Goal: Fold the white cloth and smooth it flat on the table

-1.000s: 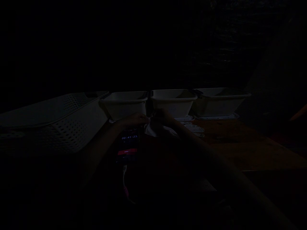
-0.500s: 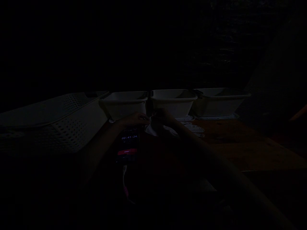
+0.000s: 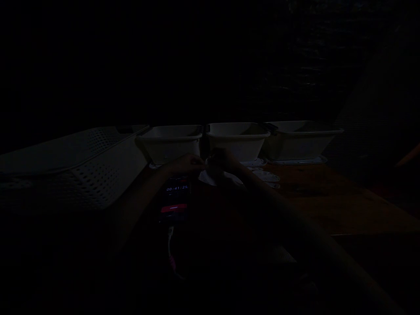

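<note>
Fingers of left hand (image 3: 185,164) and right hand (image 3: 225,161) bunched close together, tips nearly meeting, pinching at a pale, thin scrap of paper or cloth (image 3: 210,177); too dark to tell exact grip or which fingers close on it. Scrap resting on wooden table (image 3: 328,197), just in front of middle tub, partly under right hand. Behind hands, row of 3 pale plastic tubs: left tub (image 3: 170,142), middle tub (image 3: 238,140), right tub (image 3: 300,140), all open-topped, contents not visible. More pale flat pieces (image 3: 265,175) lying on table near right tub's base, approx. between middle and right tubs. Large perforated basket (image 3: 75,168) at left, tilted on its side. Phone (image 3: 175,194) flat on table just below left hand, w/ cable (image 3: 170,245) plugged into near end. Progress, judged only: one piece in hand being worked, a few loose pieces lying by; done vs. left not countable in this light. Readable text: phone timer showing 00:41:25, red bar beneath w/ lettering too small to read. No brands or labels legible elsewhere.
</note>
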`<state>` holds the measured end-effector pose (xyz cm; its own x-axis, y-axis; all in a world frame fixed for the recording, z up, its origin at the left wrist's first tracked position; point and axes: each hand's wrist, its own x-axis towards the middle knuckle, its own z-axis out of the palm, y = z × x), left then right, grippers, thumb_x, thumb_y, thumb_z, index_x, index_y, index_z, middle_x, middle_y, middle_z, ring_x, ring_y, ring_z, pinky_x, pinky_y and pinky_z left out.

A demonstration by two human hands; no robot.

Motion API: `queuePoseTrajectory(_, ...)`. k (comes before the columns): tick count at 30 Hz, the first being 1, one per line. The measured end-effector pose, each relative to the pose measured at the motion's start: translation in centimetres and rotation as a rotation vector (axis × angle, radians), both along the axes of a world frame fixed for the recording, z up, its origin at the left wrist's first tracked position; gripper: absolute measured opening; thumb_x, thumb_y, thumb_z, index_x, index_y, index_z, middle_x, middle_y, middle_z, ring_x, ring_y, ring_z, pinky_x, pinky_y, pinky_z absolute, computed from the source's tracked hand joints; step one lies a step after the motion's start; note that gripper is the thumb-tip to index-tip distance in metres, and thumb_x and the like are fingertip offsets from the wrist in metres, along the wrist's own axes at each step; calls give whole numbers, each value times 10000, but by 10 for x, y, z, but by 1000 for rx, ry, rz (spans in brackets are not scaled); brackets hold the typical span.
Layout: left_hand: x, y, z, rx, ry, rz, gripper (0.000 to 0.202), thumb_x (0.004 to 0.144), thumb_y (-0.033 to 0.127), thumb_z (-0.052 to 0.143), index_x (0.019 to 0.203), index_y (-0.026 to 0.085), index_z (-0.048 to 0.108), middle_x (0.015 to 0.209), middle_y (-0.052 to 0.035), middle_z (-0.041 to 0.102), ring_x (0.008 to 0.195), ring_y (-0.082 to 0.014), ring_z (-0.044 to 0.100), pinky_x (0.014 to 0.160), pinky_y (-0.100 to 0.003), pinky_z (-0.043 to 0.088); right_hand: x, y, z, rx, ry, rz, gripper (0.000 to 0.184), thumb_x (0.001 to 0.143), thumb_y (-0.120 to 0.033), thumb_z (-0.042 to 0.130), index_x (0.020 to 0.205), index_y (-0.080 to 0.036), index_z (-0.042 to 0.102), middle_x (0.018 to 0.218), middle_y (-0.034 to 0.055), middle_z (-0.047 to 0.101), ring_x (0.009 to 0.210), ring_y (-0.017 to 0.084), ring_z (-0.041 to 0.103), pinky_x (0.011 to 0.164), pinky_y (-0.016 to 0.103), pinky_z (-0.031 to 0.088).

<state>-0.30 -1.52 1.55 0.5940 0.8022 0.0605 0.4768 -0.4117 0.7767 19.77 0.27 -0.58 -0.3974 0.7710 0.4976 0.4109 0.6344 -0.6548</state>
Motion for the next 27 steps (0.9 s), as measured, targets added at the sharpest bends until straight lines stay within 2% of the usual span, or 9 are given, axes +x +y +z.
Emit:
queuePoseTrajectory(3,2,-1,-1,38,32,-19,347,683,461,628,811,139,643,666,-23,578,559,-98,490,509,-211,346,0,-2,3,-2,-15,-16,232,737,-241,562,876,-58,593,837,100,620,713,111,561,644,218,412)
queuePoseTrajectory(7,1,1,0,88,35,-37,339,677,439,635,828,136,659,750,-41,616,643,-118,526,576,-222,375,1,-4,5,2,-57,-68,225,738,-232,564,881,-62,602,851,99,622,718,108,562,635,205,404)
queuePoseTrajectory(16,-6,0,7,-3,52,-2,272,684,395,622,751,136,674,634,-38,593,528,-104,475,491,-226,307,7,5,-3,20,-40,-102,167,702,-163,547,842,-82,587,834,80,622,725,122,572,627,208,408)
queuePoseTrajectory(23,-7,3,6,33,82,30,257,635,370,664,751,140,673,655,-40,614,549,-113,505,503,-224,325,7,6,-3,56,-42,-146,150,714,-159,512,819,-80,583,845,91,618,727,112,556,657,215,403)
queuePoseTrajectory(27,-8,2,7,27,93,48,258,625,364,669,758,144,671,644,-36,621,541,-117,514,500,-223,331,7,8,-2,9,-2,-117,148,694,-135,504,808,-76,579,824,86,615,712,109,555,642,206,403)
